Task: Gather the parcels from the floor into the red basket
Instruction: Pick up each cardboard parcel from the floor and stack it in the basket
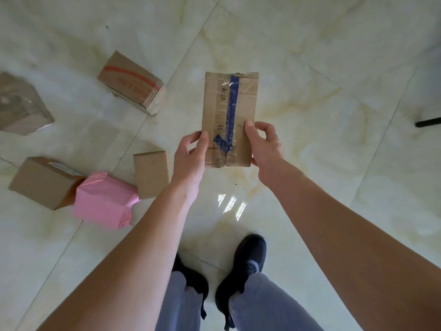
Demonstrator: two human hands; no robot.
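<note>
Bright daylight, floor (310,68) glare (window reflection); edges warped

Matt cardboard parcel (229,118) — glossy blue tape, glossy marble-look floor (334,68)

Taped cardboard parcel (229,120) between both hands (191,158)

Nothing here reads clearly. The held cardboard parcel (229,118) bears small dark printed characters along its clear tape — too blurred to make out. The box with a red stripe (132,82) carries red lettering under that stripe — likewise illegible.
</note>
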